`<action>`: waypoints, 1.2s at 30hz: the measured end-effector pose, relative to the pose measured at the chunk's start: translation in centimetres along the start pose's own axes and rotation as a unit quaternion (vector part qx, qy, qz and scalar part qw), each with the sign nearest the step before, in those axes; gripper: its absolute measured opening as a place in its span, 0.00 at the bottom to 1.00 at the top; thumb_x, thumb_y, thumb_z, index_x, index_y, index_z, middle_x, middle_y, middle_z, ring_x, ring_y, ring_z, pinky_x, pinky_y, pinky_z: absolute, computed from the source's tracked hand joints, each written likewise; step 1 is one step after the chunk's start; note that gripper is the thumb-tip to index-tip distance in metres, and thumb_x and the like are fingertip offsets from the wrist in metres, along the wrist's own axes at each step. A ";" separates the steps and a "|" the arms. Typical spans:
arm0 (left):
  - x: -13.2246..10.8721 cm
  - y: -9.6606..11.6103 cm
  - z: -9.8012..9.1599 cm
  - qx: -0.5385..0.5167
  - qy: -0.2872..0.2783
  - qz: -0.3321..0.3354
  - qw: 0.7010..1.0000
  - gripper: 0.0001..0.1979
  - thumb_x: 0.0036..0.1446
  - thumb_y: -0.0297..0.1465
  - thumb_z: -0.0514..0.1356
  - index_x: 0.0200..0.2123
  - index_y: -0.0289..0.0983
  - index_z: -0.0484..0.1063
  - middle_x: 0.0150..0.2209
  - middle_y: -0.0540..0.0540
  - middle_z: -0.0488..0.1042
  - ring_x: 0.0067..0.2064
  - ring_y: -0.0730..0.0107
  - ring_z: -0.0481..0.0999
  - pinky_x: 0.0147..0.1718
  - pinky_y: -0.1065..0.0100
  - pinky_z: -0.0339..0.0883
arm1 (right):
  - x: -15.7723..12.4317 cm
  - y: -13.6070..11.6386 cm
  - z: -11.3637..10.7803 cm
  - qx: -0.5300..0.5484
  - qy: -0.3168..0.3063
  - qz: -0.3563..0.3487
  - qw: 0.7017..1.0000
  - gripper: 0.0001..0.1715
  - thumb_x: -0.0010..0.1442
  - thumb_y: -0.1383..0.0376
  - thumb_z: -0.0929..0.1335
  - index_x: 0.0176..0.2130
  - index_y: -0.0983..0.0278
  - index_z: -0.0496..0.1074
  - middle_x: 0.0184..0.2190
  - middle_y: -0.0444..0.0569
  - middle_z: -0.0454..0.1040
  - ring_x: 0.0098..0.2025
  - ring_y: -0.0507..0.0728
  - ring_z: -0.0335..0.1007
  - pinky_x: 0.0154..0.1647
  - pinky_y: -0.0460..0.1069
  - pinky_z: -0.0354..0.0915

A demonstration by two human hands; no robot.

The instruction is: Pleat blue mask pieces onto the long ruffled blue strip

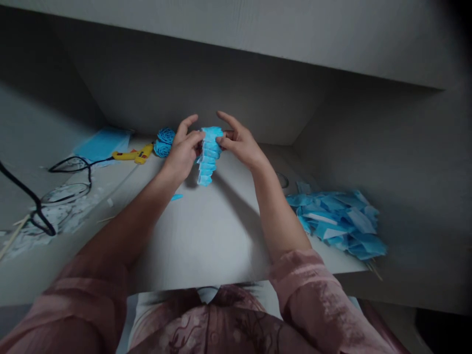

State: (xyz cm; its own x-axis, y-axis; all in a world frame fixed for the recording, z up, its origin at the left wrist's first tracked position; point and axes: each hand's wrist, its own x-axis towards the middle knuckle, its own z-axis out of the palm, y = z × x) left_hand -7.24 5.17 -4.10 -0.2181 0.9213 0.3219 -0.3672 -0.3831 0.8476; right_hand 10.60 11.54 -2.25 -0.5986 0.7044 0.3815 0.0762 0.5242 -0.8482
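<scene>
A pleated light-blue strip of thin fabric (208,158) hangs between my hands above the table, its narrower end pointing down toward me. My left hand (183,150) pinches the upper left edge with thumb and fingers, the index finger raised. On the other side, my right hand (239,140) grips the upper right edge between thumb and curled fingers, its index finger lifted too. Just left of my left hand sit two blue rolled rosettes (164,142), partly hidden by it. A small blue scrap (177,197) lies on the table under my left forearm.
A yellow glue gun (134,155) with a black cord lies at the left, beside flat blue sheets (103,143). White scraps (70,209) litter the left side. Loose blue fabric pieces (339,221) are heaped at the right. Walls and an overhead panel (258,29) enclose the table.
</scene>
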 end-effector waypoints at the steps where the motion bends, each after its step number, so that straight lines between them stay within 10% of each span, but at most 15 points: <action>1: -0.2 0.1 0.1 0.004 0.000 -0.002 1.000 0.27 0.55 0.28 0.70 0.57 0.45 0.70 0.31 0.53 0.69 0.37 0.67 0.73 0.37 0.65 0.66 | -0.1 0.0 0.0 0.000 -0.002 -0.001 1.000 0.49 0.69 0.46 0.73 0.77 0.56 0.55 0.37 0.45 0.77 0.43 0.59 0.79 0.48 0.57 0.80; 5: -0.3 0.3 -0.2 0.014 0.014 0.011 1.000 0.30 0.51 0.23 0.67 0.57 0.44 0.68 0.34 0.53 0.71 0.34 0.69 0.74 0.35 0.67 0.67 | -0.3 -0.2 -0.1 -0.005 -0.008 -0.004 1.000 0.50 0.70 0.41 0.70 0.78 0.57 0.53 0.37 0.46 0.77 0.41 0.58 0.78 0.47 0.56 0.80; 14: 0.9 -0.9 -1.0 0.017 0.013 0.013 1.000 0.25 0.66 0.44 0.68 0.62 0.44 0.69 0.39 0.46 0.75 0.48 0.56 0.82 0.44 0.62 0.73 | 0.2 0.3 0.0 -0.026 -0.002 -0.019 0.999 0.49 0.70 0.48 0.72 0.78 0.57 0.51 0.38 0.46 0.78 0.39 0.57 0.76 0.45 0.54 0.78; 36: 0.2 -0.3 -0.8 0.029 0.005 0.020 0.999 0.32 0.55 0.25 0.69 0.62 0.46 0.68 0.37 0.51 0.75 0.41 0.63 0.80 0.40 0.64 0.69 | -0.2 -0.4 0.0 -0.024 -0.006 -0.012 1.000 0.53 0.68 0.34 0.68 0.78 0.54 0.53 0.44 0.49 0.78 0.45 0.59 0.79 0.47 0.57 0.81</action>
State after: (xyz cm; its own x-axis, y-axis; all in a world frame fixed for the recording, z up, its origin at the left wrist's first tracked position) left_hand -7.85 5.46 -4.64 -0.2412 0.9047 0.3513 -0.3054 -0.4143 0.8574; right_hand 10.73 11.17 -1.95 -0.6096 0.6860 0.3972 0.0992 0.5632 -0.8204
